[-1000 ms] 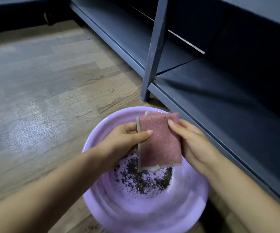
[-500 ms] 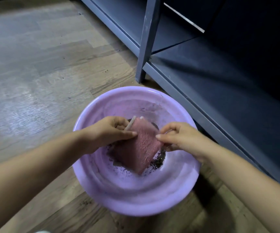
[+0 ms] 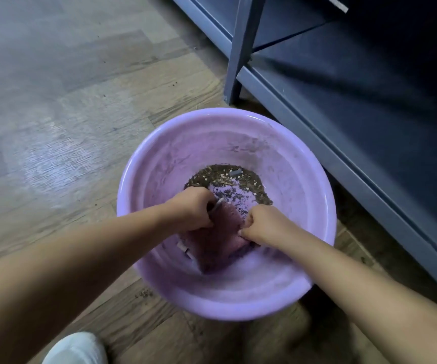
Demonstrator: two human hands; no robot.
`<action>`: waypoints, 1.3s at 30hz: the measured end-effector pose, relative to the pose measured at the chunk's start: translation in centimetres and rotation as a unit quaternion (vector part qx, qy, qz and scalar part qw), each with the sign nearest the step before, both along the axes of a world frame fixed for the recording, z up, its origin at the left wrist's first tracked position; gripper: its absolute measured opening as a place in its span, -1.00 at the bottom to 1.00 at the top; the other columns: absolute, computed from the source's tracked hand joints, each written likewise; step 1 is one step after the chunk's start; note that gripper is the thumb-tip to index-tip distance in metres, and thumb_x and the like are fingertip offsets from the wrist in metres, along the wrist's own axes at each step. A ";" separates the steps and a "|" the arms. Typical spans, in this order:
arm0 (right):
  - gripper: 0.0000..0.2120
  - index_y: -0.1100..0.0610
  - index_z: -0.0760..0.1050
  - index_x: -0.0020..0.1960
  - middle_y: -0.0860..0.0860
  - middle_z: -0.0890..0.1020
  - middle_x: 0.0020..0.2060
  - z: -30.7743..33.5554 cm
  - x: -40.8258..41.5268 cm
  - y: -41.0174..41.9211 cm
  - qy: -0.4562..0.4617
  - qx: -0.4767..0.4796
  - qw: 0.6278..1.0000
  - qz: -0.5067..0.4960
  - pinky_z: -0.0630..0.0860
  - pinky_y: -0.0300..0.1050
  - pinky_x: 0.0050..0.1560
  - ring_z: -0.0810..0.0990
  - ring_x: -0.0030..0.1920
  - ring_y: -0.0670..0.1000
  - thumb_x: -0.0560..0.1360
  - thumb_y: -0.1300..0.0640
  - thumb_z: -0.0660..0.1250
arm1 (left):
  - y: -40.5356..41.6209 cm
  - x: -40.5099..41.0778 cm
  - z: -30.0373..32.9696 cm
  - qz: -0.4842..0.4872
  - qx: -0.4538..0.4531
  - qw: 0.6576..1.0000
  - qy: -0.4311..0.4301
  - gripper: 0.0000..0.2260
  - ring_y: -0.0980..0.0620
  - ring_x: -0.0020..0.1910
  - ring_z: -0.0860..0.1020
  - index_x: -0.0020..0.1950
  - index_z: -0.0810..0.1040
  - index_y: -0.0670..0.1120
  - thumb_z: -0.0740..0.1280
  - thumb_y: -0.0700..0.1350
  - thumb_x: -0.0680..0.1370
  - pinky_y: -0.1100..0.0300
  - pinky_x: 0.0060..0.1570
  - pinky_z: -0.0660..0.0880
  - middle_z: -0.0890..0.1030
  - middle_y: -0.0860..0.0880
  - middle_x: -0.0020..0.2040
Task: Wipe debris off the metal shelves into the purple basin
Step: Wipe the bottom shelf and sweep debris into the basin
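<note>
Fingers (image 3: 243, 224) of right hand (image 3: 260, 225): curled, pinching one edge of the reddish cleaning cloth (image 3: 218, 245). Left hand (image 3: 193, 208): fingers curled round the opposite edge. Cloth: low inside the purple basin (image 3: 138, 179), near its wall. Debris (image 3: 228, 177): heaped on the basin's far floor. Handling note: keep the cloth below the rim while shaking, so crumbs fall inside. Metal shelf (image 3: 369, 106): just beside the basin; wooden floor (image 3: 54, 127) carries stray specks.

Purple basin (image 3: 304, 179) on floor beside shelves (image 3: 369, 106), debris (image 3: 249, 181) inside.
</note>
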State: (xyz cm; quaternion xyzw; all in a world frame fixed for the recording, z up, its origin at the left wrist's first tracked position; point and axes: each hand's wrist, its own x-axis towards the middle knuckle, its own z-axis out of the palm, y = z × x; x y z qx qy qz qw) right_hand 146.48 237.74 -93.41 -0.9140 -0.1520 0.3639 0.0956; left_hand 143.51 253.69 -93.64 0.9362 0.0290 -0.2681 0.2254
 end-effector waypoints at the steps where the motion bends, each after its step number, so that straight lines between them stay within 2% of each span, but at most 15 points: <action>1: -0.78 0.19 0.46 -0.28 0.10 0.51 -0.36 -0.2 0.0 0.1 -0.008 -0.011 1.000 0.011 0.47 -0.11 -0.23 0.58 -0.15 0.13 0.46 0.09 0.35 | -0.3 -0.1 -0.3 -0.003 0.020 1.000 -0.004 -0.76 -0.16 0.11 0.51 0.07 0.52 -0.22 0.42 -0.16 0.46 0.15 -0.12 0.35 0.56 -0.19 0.09; 4: -0.59 0.11 0.21 -0.41 0.01 0.34 -0.43 -0.2 -0.1 0.4 -0.038 -0.042 0.997 0.043 0.28 -0.13 -0.35 0.46 -0.18 0.08 0.48 0.04 0.34 | -0.9 -0.4 -0.7 0.002 0.082 0.996 -0.017 -0.79 -0.19 0.19 0.49 0.13 0.49 -0.17 0.33 -0.16 0.52 0.08 -0.05 0.40 0.53 -0.15 0.19; 6: -0.57 0.08 0.16 -0.39 0.05 0.45 -0.32 0.0 -0.2 0.5 -0.061 -0.058 0.994 0.062 0.27 -0.15 -0.28 0.48 -0.11 0.11 0.50 0.01 0.33 | -1.2 -0.5 -0.5 -0.004 0.114 0.993 -0.024 -0.80 -0.19 0.19 0.49 0.14 0.48 -0.15 0.31 -0.17 0.53 0.09 -0.09 0.36 0.52 -0.14 0.21; 9: -0.71 0.06 0.27 -0.26 0.10 0.57 0.04 0.4 -0.5 0.5 -0.083 -0.074 0.990 0.087 0.32 -0.14 -0.14 0.53 0.11 0.14 0.54 0.00 0.29 | -1.3 -0.8 -0.3 -0.011 0.143 0.989 -0.020 -0.80 -0.18 0.20 0.49 0.15 0.47 -0.13 0.32 -0.17 0.54 0.09 -0.09 0.36 0.52 -0.13 0.22; 14: -0.80 0.10 0.41 0.12 0.08 0.48 0.18 1.6 -0.6 0.3 -0.166 -0.055 0.976 0.128 0.33 -0.09 -0.03 0.47 0.21 0.12 0.57 0.02 0.23 | -1.6 -0.9 0.0 -0.047 0.193 0.978 -0.058 -0.76 -0.14 0.23 0.47 0.20 0.45 -0.12 0.33 -0.15 0.54 0.08 0.00 0.41 0.50 -0.10 0.22; 16: -0.65 0.14 0.32 0.33 0.10 0.38 0.34 2.2 0.0 -0.1 -0.231 -0.030 0.960 0.152 0.32 -0.06 0.19 0.35 0.36 0.10 0.59 0.06 0.17 | -1.6 -0.6 0.1 -0.059 0.198 0.972 -0.112 -0.75 -0.12 0.23 0.45 0.23 0.42 -0.11 0.28 -0.12 0.56 0.11 0.03 0.38 0.47 -0.07 0.22; 18: -0.49 0.18 0.09 0.51 0.10 0.12 0.52 2.9 0.7 -0.3 -0.262 -0.021 0.949 0.172 0.11 -0.04 0.43 0.10 0.51 0.06 0.61 0.07 0.10 | -1.0 -0.6 0.8 -0.073 0.189 0.962 -0.181 -0.74 -0.15 0.21 0.46 0.20 0.42 -0.13 0.27 -0.08 0.54 0.07 0.06 0.39 0.48 -0.10 0.17; 21: -0.40 0.15 -0.15 0.55 0.05 -0.14 0.54 3.9 1.8 -0.8 -0.291 -0.046 0.936 0.191 -0.14 -0.02 0.49 -0.12 0.54 0.01 0.62 0.05 0.05 | 0.3 0.3 2.0 -0.084 0.180 0.944 -0.264 -0.54 -0.28 0.17 0.55 0.19 0.53 -0.28 0.44 -0.10 0.35 -0.10 0.05 0.51 0.55 -0.30 0.17; 23: -0.39 0.16 -0.16 0.55 0.05 -0.14 0.54 4.2 2.7 -1.0 -0.311 -0.047 0.931 0.186 -0.16 0.00 0.49 -0.12 0.54 0.02 0.62 0.06 0.06 | 1.1 0.8 2.7 -0.074 0.211 0.945 -0.237 -0.41 -0.22 0.47 0.25 0.47 0.25 -0.29 0.29 -0.04 0.53 -0.09 0.39 0.22 0.23 -0.31 0.48; 25: -0.38 0.19 -0.07 0.54 0.08 -0.06 0.54 4.4 3.6 -1.2 -0.327 -0.040 0.927 0.181 -0.10 0.02 0.49 -0.04 0.54 0.06 0.59 0.08 0.12 | 2.3 1.1 3.1 -0.045 0.194 0.957 -0.212 -0.46 -0.12 0.55 -0.04 0.56 -0.01 -0.21 -0.04 0.01 0.63 0.03 0.48 -0.10 -0.06 -0.20 0.57; 29: -0.36 0.29 0.34 0.40 0.19 0.37 0.40 4.8 5.0 -0.8 -0.386 -0.036 0.908 0.160 0.30 0.13 0.35 0.39 0.38 0.14 0.40 0.11 0.45 | 4.0 1.5 3.6 0.009 0.164 0.951 -0.264 -0.48 -0.12 0.55 -0.04 0.55 0.00 -0.24 0.06 -0.08 0.65 0.07 0.47 -0.17 -0.05 -0.18 0.57; 32: -0.39 0.21 -0.03 0.54 0.10 0.00 0.54 4.9 6.2 -1.0 -0.357 -0.047 0.919 0.160 -0.02 0.00 0.49 0.03 0.53 0.06 0.60 0.03 0.14 | 5.5 1.7 4.1 0.048 0.188 0.951 -0.241 -0.47 -0.11 0.53 0.04 0.55 0.01 -0.21 0.10 -0.07 0.65 0.06 0.45 -0.01 0.03 -0.17 0.57; 35: -0.40 0.15 -0.10 0.54 0.07 -0.01 0.54 5.4 7.1 -1.3 -0.326 -0.054 0.936 0.123 0.12 -0.06 0.44 0.08 0.51 0.05 0.62 -0.02 0.05 | 7.2 1.5 4.1 0.130 0.170 0.953 -0.215 -0.70 -0.20 0.23 0.42 0.24 0.37 -0.19 0.14 0.00 0.64 0.03 0.00 0.34 0.43 -0.20 0.29; 37: -0.43 0.15 -0.03 0.53 0.09 0.20 0.47 5.4 7.5 -1.4 -0.307 -0.047 0.948 0.074 0.34 -0.03 0.26 0.30 0.40 0.11 0.62 -0.06 0.05 | 8.1 1.1 4.0 0.195 0.165 0.953 -0.164 -0.64 -0.20 -0.06 0.50 -0.13 0.39 -0.16 0.15 0.14 0.62 0.09 -0.24 0.29 0.56 -0.18 -0.01; 39: -0.52 0.16 0.16 0.44 0.12 0.40 0.29 5.2 7.9 -1.8 -0.300 -0.038 0.953 0.019 0.42 0.00 0.04 0.45 0.23 0.16 0.62 -0.08 0.03 | 8.6 0.8 4.1 0.235 0.157 0.950 -0.128 -0.50 -0.14 -0.24 0.45 -0.32 0.37 -0.14 0.11 0.25 0.59 0.11 -0.30 0.27 0.52 -0.12 -0.27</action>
